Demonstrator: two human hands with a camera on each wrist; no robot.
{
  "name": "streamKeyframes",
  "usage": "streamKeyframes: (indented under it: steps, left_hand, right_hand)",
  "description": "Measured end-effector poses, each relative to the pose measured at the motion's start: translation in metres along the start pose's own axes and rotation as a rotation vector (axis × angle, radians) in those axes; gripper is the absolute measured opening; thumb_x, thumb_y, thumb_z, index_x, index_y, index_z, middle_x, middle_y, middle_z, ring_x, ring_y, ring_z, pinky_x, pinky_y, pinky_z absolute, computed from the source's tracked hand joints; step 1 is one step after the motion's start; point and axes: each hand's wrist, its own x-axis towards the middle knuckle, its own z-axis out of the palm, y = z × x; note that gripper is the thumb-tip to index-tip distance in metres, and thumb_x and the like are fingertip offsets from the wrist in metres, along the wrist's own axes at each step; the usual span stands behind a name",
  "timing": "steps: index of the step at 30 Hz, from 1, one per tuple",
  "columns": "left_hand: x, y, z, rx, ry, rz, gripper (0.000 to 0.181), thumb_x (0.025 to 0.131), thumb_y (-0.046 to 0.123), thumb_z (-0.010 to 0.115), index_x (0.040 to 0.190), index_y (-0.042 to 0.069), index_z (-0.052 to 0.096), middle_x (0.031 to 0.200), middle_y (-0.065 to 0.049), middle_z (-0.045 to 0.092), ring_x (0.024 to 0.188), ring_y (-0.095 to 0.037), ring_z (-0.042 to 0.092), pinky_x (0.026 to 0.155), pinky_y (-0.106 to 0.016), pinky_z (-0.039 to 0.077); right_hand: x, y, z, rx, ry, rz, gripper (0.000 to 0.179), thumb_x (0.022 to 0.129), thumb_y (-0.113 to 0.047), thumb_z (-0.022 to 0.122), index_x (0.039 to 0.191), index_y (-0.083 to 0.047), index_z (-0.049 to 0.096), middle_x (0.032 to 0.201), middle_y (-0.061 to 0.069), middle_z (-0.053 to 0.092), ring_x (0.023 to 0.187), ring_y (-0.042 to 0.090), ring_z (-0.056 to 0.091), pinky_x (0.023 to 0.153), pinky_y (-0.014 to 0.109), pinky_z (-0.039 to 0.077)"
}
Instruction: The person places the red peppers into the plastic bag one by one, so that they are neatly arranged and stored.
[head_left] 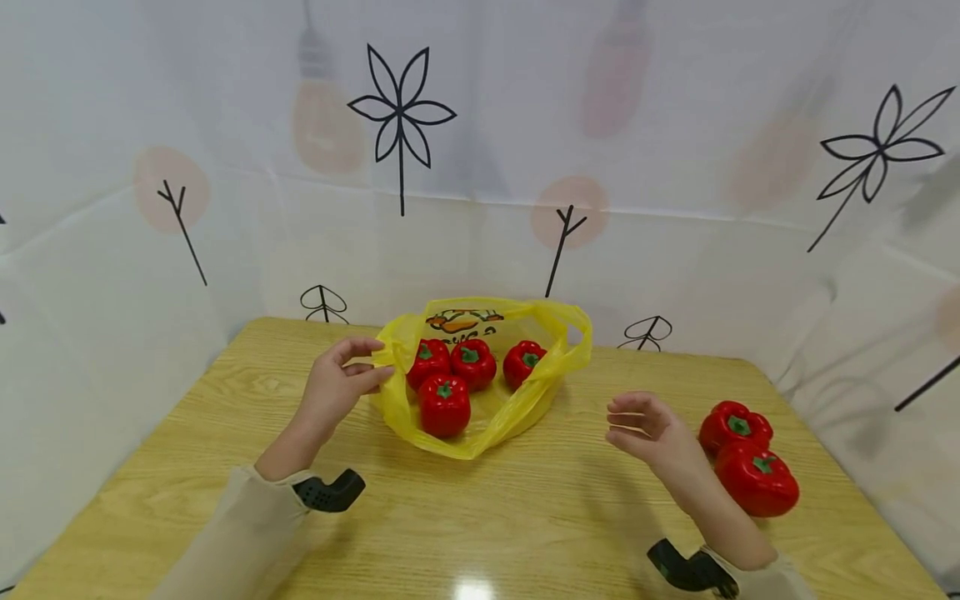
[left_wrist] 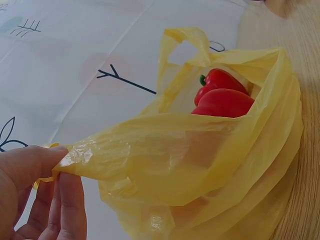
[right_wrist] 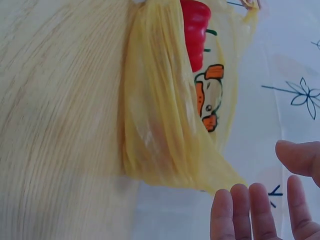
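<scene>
A yellow plastic bag (head_left: 517,412) lies on the table with its mouth facing up and toward me. Inside it are several red bell peppers (head_left: 445,406) with green stems; the left wrist view shows two peppers (left_wrist: 223,102) through the opening. My left hand (head_left: 345,375) pinches the bag's left handle between thumb and fingers, pulling that side taut. My right hand (head_left: 648,425) is held in the air right of the bag, fingers loosely extended, holding nothing. Beside the right forearm sit two more bell peppers (head_left: 757,479), touching each other.
The wooden table (head_left: 465,508) ends at the back against a white cloth backdrop (head_left: 480,150) printed with flowers and twigs. Dark wrist devices (head_left: 330,492) sit at both sleeves. The bag's right handle (head_left: 577,333) stands up in a loop.
</scene>
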Motion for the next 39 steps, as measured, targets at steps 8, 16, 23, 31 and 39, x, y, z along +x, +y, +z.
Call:
streamKeyframes:
  steps: [8, 16, 23, 31, 39]
  left_hand:
    - [-0.001, 0.001, 0.0, -0.005, -0.004, 0.001, 0.039, 0.083, 0.012, 0.071, 0.118, 0.004, 0.054, 0.115, -0.01, 0.052, 0.084, -0.017, 0.061, 0.074, -0.029, 0.054]
    - [-0.002, 0.0, -0.001, -0.011, 0.0, 0.006, 0.039, 0.084, 0.011, 0.071, 0.118, 0.004, 0.054, 0.112, -0.011, 0.053, 0.083, -0.016, 0.061, 0.075, -0.033, 0.054]
    - [-0.001, -0.001, -0.001, 0.0, 0.005, 0.003, 0.039, 0.083, 0.011, 0.071, 0.117, 0.004, 0.054, 0.115, -0.011, 0.052, 0.083, -0.016, 0.061, 0.075, -0.033, 0.054]
    - [-0.001, 0.001, -0.001, -0.002, 0.002, -0.002, 0.04, 0.084, 0.013, 0.071, 0.119, 0.004, 0.054, 0.115, -0.011, 0.052, 0.085, -0.016, 0.06, 0.074, -0.03, 0.054]
    - [-0.002, 0.001, -0.003, 0.0, 0.001, -0.007, 0.04, 0.084, 0.013, 0.071, 0.119, 0.004, 0.053, 0.114, -0.012, 0.052, 0.086, -0.016, 0.061, 0.076, -0.033, 0.054]
  right_hand:
    - [-0.005, 0.005, -0.011, -0.025, 0.035, -0.018, 0.039, 0.087, -0.007, 0.065, 0.119, 0.003, 0.046, 0.108, -0.006, 0.057, 0.097, 0.005, 0.056, 0.077, 0.022, 0.051]
    - [-0.012, 0.01, -0.027, -0.019, 0.065, -0.047, 0.038, 0.087, -0.006, 0.065, 0.119, 0.004, 0.047, 0.106, -0.01, 0.058, 0.097, 0.004, 0.057, 0.075, 0.019, 0.051]
    - [-0.019, 0.011, -0.043, 0.013, 0.113, -0.051, 0.037, 0.086, -0.005, 0.066, 0.118, 0.003, 0.049, 0.104, -0.01, 0.06, 0.096, 0.001, 0.058, 0.075, 0.016, 0.05]
    - [-0.023, 0.016, -0.06, 0.141, 0.136, -0.055, 0.033, 0.085, 0.004, 0.065, 0.114, -0.006, 0.054, 0.103, -0.01, 0.062, 0.094, 0.001, 0.059, 0.074, 0.015, 0.05]
    - [-0.027, 0.021, -0.07, 0.286, 0.139, -0.087, 0.035, 0.084, 0.012, 0.061, 0.109, -0.011, 0.059, 0.1, -0.009, 0.065, 0.091, 0.004, 0.061, 0.073, 0.018, 0.051]
